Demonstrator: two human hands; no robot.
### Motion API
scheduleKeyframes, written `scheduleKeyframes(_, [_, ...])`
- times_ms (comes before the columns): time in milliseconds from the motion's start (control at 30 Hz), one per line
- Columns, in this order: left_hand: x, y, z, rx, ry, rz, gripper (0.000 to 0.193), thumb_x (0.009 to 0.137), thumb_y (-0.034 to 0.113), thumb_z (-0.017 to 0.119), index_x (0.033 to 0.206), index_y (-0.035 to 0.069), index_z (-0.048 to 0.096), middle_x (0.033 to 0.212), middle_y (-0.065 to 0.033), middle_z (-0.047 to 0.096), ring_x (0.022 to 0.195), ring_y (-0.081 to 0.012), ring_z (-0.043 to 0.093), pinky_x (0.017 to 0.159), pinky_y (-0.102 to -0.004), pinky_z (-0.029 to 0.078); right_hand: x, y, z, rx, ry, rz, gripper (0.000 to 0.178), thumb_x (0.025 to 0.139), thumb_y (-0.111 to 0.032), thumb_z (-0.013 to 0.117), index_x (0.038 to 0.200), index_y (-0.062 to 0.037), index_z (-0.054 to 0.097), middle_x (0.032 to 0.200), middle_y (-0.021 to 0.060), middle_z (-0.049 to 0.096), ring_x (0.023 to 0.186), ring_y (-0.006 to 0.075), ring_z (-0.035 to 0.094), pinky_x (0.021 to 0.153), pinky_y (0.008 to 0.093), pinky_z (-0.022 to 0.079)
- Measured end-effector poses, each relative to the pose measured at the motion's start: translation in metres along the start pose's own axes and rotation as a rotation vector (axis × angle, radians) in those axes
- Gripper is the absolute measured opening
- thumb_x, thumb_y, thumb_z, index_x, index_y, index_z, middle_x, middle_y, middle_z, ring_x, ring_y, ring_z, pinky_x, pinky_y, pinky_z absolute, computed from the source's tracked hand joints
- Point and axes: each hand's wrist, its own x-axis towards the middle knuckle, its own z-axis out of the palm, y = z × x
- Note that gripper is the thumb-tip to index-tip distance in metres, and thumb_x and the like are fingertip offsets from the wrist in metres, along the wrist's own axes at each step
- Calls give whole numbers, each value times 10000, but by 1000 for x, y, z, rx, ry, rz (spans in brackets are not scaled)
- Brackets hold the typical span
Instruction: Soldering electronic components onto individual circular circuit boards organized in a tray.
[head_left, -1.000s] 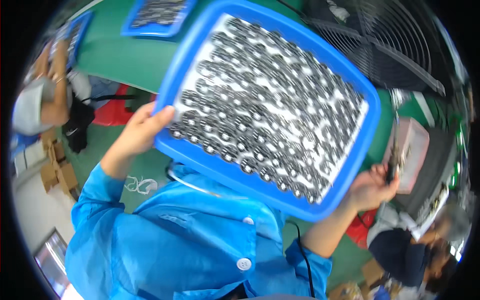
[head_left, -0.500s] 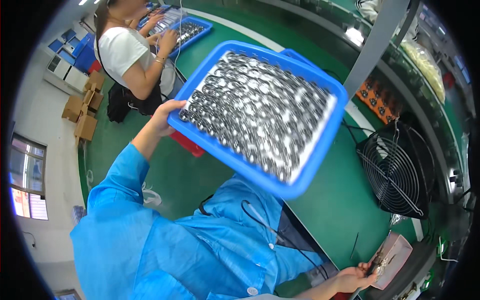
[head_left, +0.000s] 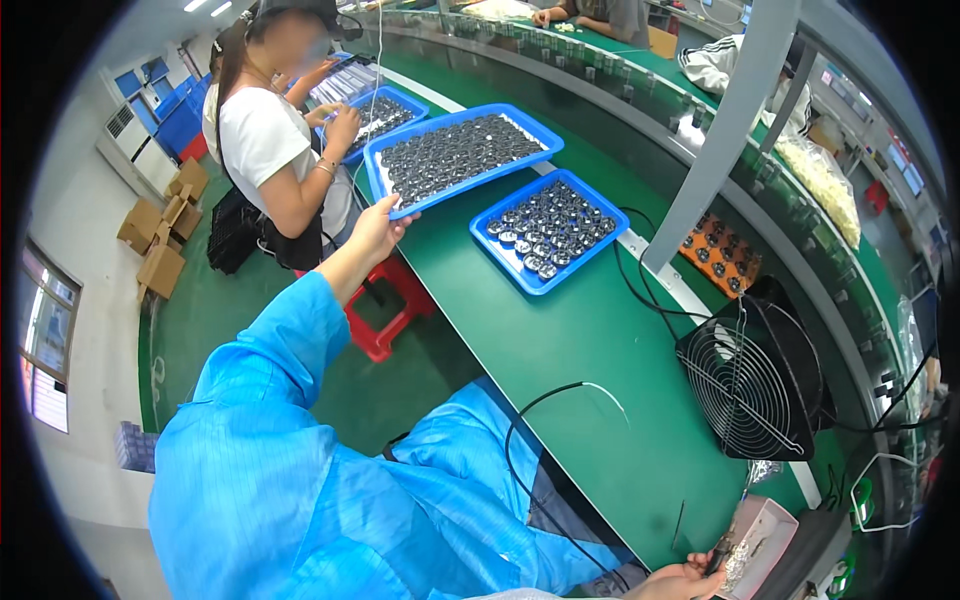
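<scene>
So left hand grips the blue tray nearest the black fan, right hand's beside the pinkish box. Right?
Wrong tray: the head view shows the left hand gripping the fuller blue tray, farther from the black fan, not the sparser tray nearest it. The right hand is beside the pinkish box.

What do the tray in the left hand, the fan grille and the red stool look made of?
Tray in the left hand: probably moulded plastic, slightly glossy; even blue colour and rounded corners suggest it.
Fan grille: likely metal wire; thin concentric rings with a silvery shine.
Red stool: seemingly plastic, smooth and uniformly coloured, though partly hidden, so less certain.
</scene>
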Motion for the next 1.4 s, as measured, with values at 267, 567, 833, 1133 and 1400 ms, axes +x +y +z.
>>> scheduleKeyframes(267, [14,-5,12,422,112,-137,742,1016,659,498,1259,-40,551,1107,-185,725,882,-290,741,649,-345,570,-2,4,-12,-212,69,-84,415,1013,-351,599,1077,57,635,961,192,657,820,268,635,720,386,533])
scheduleKeyframes(567, [-17,71,145,1587,-314,251,668,999,590,536,735,0,702,591,-141,671,580,-257,702,654,-423,571,4,9,-15,28,20,-10,362,1078,-305,476,1103,31,608,892,94,653,729,138,524,712,263,441])
scheduleKeyframes(833, [35,-40,362,1210,-602,447,511,930,504,720,1051,8,727,883,-95,734,773,-173,693,672,-318,561,4,4,-9,22,63,11,381,1064,-334,479,1109,23,603,870,116,642,687,165,531,647,273,435])
scheduleKeyframes(1133, [100,-121,455,1435,-817,150,366,937,375,740,1029,21,732,883,-87,724,831,-188,702,739,-305,582,2,3,3,-10,123,-21,406,1068,-334,429,1059,44,577,794,149,621,612,198,549,534,298,433])
scheduleKeyframes(1400, [118,-117,450,1201,-782,17,327,940,334,739,1037,22,725,892,-83,720,836,-188,702,751,-305,587,2,11,-3,98,72,-61,331,1060,-280,492,1082,43,563,820,189,656,584,228,599,502,336,503])
